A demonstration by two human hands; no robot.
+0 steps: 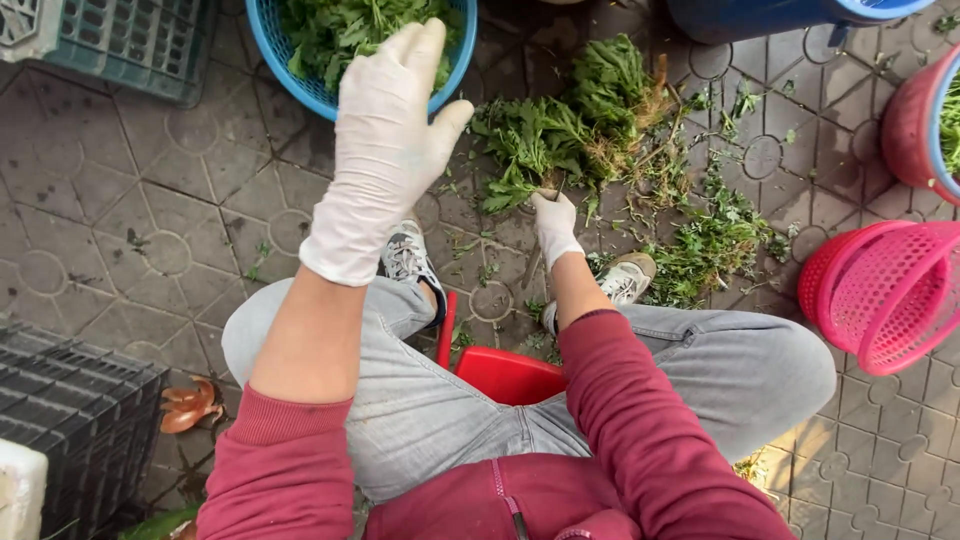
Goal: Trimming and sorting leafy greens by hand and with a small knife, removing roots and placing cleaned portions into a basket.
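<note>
Leafy green herbs (560,140) lie heaped, roots on, on the paved ground, where the gloved right hand (553,225) grips a bunch. The gloved left hand (385,150), spread and holding nothing, hovers by a blue basket (455,60) already holding picked greens. By this showing, much of the heap remains unsorted.

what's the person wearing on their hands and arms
Both the left hand and the right hand wear thin, whitish disposable gloves that end at the wrist. The dark red sleeves have ribbed cuffs and are pushed up, leaving the forearms bare.
</note>
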